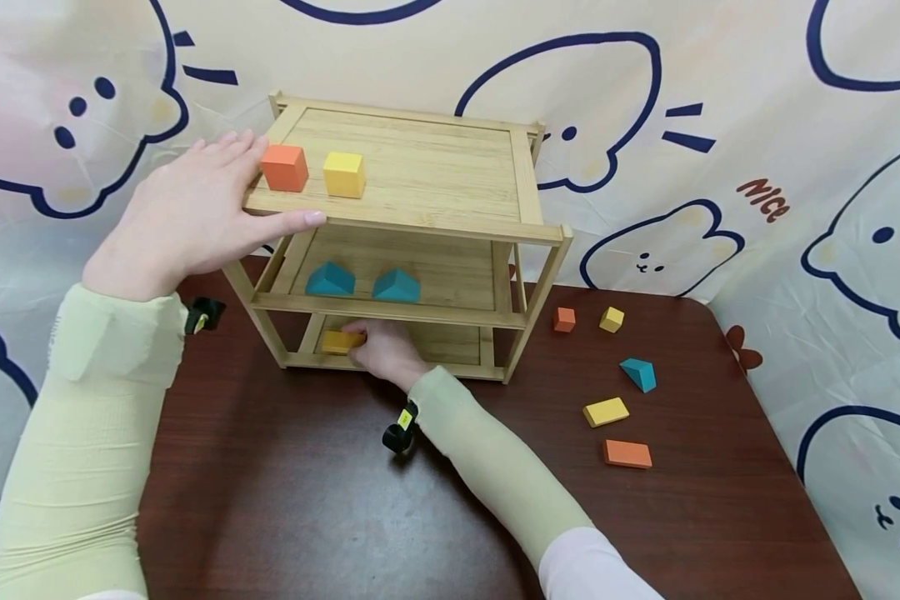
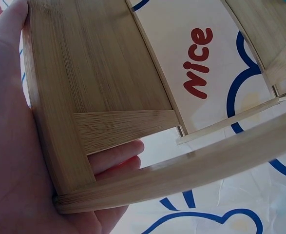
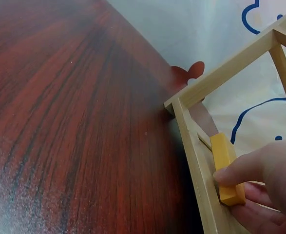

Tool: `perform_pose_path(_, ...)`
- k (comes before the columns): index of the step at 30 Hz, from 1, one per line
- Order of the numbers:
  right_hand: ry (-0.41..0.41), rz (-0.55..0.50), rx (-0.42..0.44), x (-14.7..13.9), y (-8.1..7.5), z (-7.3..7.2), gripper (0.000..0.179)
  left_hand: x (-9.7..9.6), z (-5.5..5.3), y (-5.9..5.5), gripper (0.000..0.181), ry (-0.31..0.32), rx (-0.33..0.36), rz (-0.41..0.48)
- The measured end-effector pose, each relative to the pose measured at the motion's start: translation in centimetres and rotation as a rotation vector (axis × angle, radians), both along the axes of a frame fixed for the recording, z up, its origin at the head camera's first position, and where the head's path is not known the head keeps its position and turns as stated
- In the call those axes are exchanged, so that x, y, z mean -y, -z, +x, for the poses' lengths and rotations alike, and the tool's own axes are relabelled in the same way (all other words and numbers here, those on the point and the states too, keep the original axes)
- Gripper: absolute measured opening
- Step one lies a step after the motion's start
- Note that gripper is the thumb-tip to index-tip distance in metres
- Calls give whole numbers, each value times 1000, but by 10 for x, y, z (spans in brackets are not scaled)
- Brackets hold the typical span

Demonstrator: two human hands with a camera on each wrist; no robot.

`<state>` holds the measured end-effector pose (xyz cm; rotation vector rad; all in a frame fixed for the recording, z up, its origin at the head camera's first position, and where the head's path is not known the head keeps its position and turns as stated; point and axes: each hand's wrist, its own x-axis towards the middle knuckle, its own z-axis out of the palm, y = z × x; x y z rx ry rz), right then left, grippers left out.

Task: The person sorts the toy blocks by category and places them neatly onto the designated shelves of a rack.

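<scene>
My right hand (image 1: pixel 390 348) reaches into the bottom tier of a three-tier wooden shelf (image 1: pixel 435 221). Its thumb and fingers pinch a yellow rectangular block (image 3: pixel 222 165) at the tier's left part. At the shelf's top left corner, my left hand (image 1: pixel 187 212) grips the frame, thumb along the front edge and fingers around the left side. An orange cube (image 1: pixel 284 168) sits beside that hand on the top tier, with a yellow cube (image 1: pixel 343 175) to its right. Two blue triangular blocks, a left one (image 1: pixel 330 279) and a right one (image 1: pixel 396 286), stand on the middle tier.
On the dark table (image 1: pixel 307 500), right of the shelf, lie a small orange cube (image 1: pixel 564 319), a small yellow cube (image 1: pixel 611 319), a blue triangular block (image 1: pixel 639 375), a yellow flat block (image 1: pixel 606 412) and an orange flat block (image 1: pixel 627 454). A patterned cloth (image 1: pixel 420 67) hangs behind.
</scene>
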<state>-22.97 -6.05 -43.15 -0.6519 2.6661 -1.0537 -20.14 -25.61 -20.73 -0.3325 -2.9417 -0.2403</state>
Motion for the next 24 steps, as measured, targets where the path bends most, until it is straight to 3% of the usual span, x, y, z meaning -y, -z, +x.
perform_pose_path(9,11,18,15,4,0,2,43,1,-1,1,109,1,-8,-1)
perform_pose_path(24,-11,50,-103,4,0,8,43,1,0,1,109,0,-13,-1)
